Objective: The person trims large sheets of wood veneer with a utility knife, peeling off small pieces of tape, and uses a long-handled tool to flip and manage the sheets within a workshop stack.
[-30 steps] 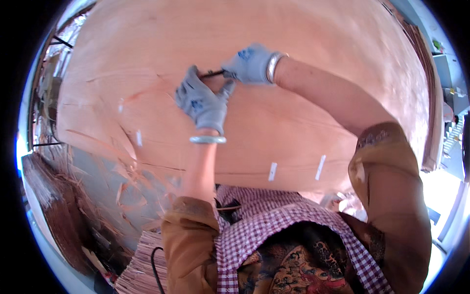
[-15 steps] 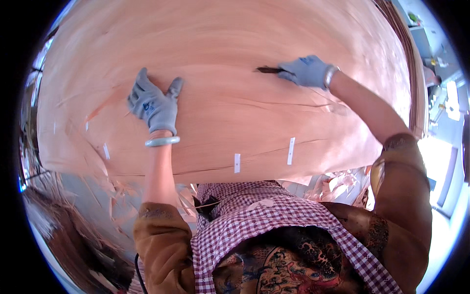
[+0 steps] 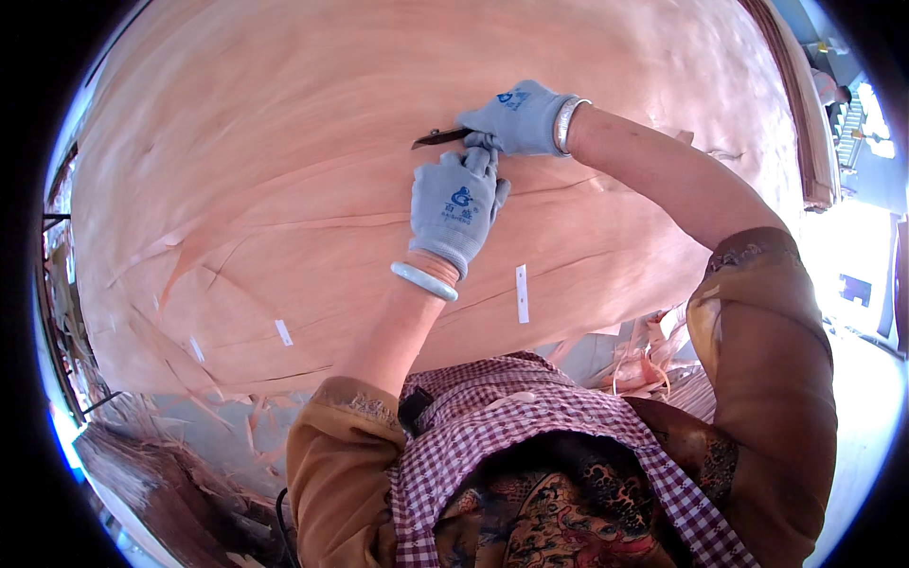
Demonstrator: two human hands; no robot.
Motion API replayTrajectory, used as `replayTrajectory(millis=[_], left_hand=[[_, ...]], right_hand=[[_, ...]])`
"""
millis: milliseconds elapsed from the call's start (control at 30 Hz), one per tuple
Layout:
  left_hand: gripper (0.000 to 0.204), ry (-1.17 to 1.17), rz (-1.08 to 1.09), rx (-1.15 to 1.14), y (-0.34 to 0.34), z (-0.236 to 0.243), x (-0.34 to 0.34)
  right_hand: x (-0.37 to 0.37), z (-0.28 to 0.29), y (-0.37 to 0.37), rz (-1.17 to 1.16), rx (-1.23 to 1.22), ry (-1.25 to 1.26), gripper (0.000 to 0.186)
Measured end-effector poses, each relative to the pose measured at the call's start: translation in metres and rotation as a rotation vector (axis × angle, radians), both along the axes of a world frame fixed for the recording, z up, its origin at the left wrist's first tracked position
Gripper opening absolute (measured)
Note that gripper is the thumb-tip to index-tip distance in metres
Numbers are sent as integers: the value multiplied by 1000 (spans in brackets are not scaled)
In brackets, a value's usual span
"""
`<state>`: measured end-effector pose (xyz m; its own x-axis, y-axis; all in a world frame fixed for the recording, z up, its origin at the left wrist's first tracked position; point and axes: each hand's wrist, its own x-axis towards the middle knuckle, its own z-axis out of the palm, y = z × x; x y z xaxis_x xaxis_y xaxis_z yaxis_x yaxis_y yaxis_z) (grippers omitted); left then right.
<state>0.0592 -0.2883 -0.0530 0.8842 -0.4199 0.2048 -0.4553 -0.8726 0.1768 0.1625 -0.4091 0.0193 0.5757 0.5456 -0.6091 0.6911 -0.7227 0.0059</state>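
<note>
Right hand (image 3: pixel 519 117) clamps a knife (image 3: pixel 440 139); left hand (image 3: pixel 453 204) bunches its fingers close by, any hold unclear. Tape strips (image 3: pixel 522 293) dot the sheet (image 3: pixel 331 194); some cracks (image 3: pixel 223 263) lie untaped.

A broad, pinkish-tan wood sheet (image 3: pixel 312 123) forms the surface, with brown layered edges (image 3: pixel 807 118) showing along its right side. Near the front edge lie a white strip (image 3: pixel 522 293), slightly right of the middle, and two smaller white pieces (image 3: pixel 284 332) toward the front left corner. Thin, dark lines cross the surface's left half
</note>
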Motion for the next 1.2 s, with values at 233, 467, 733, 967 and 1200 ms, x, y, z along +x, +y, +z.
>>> replayTrajectory(millis=[233, 467, 733, 967, 1200], left_hand=[[43, -50, -26, -86, 2, -6, 1], [43, -98, -40, -124, 2, -3, 1], [41, -60, -121, -14, -2, 0, 7], [42, -11, -132, 26, -2, 3, 10], [42, 95, -159, 14, -3, 9, 13]], right_hand=[[-10, 0, -60, -158, -46, -20, 27], [9, 18, -58, -32, -138, -6, 21], [-11, -9, -84, -141, -44, -36, 21], [-34, -2, -149, -290, -84, -82, 25], [-63, -3, -193, -412, -156, -125, 20]])
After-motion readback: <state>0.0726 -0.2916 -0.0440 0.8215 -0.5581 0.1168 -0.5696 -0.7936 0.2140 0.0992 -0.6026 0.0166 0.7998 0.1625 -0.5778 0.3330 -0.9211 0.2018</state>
